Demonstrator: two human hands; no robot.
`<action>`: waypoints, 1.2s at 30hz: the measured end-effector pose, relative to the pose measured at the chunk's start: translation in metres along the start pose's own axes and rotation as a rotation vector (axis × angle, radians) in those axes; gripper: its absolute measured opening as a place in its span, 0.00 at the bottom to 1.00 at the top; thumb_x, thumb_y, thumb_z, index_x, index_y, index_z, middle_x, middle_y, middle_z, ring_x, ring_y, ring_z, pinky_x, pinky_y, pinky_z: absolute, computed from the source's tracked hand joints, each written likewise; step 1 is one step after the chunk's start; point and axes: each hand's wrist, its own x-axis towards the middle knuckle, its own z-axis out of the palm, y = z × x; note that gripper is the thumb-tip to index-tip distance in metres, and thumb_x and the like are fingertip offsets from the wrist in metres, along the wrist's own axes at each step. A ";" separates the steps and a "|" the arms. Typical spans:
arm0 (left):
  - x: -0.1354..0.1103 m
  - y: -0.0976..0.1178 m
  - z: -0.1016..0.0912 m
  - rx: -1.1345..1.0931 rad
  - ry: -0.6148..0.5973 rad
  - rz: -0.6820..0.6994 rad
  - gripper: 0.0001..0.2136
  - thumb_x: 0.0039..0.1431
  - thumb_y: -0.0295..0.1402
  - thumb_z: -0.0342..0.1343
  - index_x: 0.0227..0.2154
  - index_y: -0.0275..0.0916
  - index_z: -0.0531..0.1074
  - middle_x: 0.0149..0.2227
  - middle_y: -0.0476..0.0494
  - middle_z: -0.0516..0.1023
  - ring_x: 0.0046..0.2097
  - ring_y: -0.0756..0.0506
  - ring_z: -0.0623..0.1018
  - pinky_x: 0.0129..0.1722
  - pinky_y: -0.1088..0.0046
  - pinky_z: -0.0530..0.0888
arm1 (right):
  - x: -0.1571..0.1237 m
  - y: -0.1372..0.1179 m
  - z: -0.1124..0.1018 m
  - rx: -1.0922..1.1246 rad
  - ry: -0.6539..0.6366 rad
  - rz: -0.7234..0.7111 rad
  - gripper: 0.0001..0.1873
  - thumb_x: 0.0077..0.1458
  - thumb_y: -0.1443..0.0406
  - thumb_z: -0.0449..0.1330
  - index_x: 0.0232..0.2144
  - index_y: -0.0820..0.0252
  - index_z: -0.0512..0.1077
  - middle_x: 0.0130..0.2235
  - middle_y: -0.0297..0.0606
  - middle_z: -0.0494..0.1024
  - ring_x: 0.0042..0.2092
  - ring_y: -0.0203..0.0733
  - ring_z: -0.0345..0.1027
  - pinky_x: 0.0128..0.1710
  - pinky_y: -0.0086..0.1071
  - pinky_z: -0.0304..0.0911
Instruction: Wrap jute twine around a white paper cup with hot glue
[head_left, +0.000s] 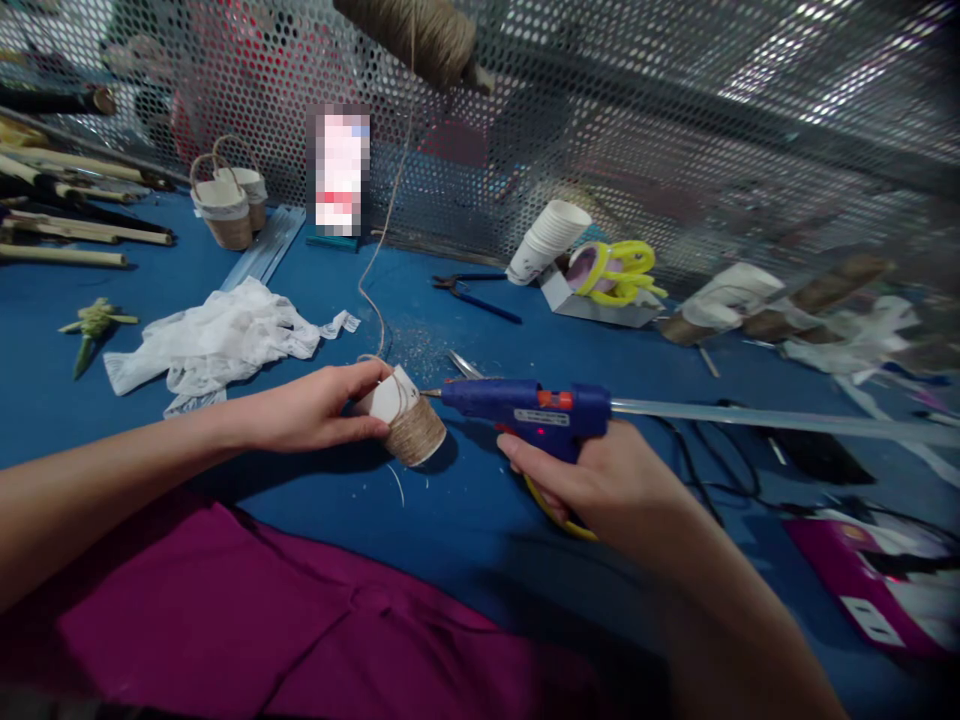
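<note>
My left hand (319, 408) is closed round a small white paper cup (403, 414) lying on its side, its lower half wound with brown twine. A strand of twine (382, 240) runs up from the cup to a spool (420, 35) hanging above. My right hand (600, 480) grips a blue hot glue gun (536, 408) by its handle. The nozzle points left and sits right against the cup's side. A long clear glue stick (750, 416) juts out of the gun's back to the right.
On the blue table (465, 500) lie white lace fabric (217, 345), two finished twine baskets (225, 205), bamboo sticks (67, 235), pliers (472, 293), stacked paper cups (547, 240), a yellow tape holder (615, 272) and black cables (712, 470). Perforated metal mesh (675, 120) closes the back.
</note>
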 end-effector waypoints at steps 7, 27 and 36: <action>0.000 0.001 0.000 -0.016 0.004 -0.011 0.11 0.55 0.36 0.48 0.39 0.36 0.61 0.35 0.45 0.67 0.34 0.48 0.68 0.33 0.75 0.65 | 0.004 -0.010 -0.001 0.067 -0.166 0.178 0.24 0.46 0.53 0.54 0.07 0.54 0.56 0.09 0.31 0.62 0.13 0.34 0.57 0.15 0.30 0.54; 0.000 -0.003 0.004 0.019 0.057 0.016 0.11 0.55 0.36 0.49 0.39 0.37 0.62 0.36 0.44 0.68 0.33 0.49 0.67 0.34 0.74 0.65 | 0.083 0.060 -0.001 -0.225 0.208 0.374 0.21 0.52 0.52 0.49 0.14 0.56 0.60 0.15 0.39 0.68 0.19 0.39 0.64 0.21 0.32 0.56; 0.000 0.001 0.004 0.006 0.062 0.032 0.10 0.55 0.35 0.49 0.38 0.35 0.62 0.36 0.45 0.68 0.33 0.49 0.67 0.32 0.74 0.64 | 0.082 0.044 0.011 -0.452 0.329 0.253 0.18 0.50 0.55 0.54 0.28 0.66 0.70 0.35 0.56 0.71 0.41 0.59 0.65 0.34 0.45 0.59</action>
